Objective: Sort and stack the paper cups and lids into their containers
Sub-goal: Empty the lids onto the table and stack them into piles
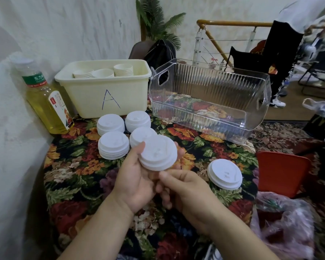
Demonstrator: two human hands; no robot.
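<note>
My left hand (134,177) holds a small stack of white lids (158,153) above the flowered tablecloth, thumb on the stack's left edge and fingers under it. My right hand (184,186) sits just below the stack with its fingers curled, thumb near the stack's lower edge; whether it touches the lids is unclear. Several lid stacks (114,147) stand on the cloth behind my hands. A lone short lid stack (225,174) lies to the right. The cream bin marked A (105,94) holds stacked paper cups (123,70). A clear ribbed bin (210,94) stands beside it, with nothing inside.
A bottle of yellow drink (47,102) leans by the wall at left. A red stool (281,171) and plastic bags (285,222) crowd the table's right side. A person's legs (278,76) and a stair rail (233,23) are behind the table.
</note>
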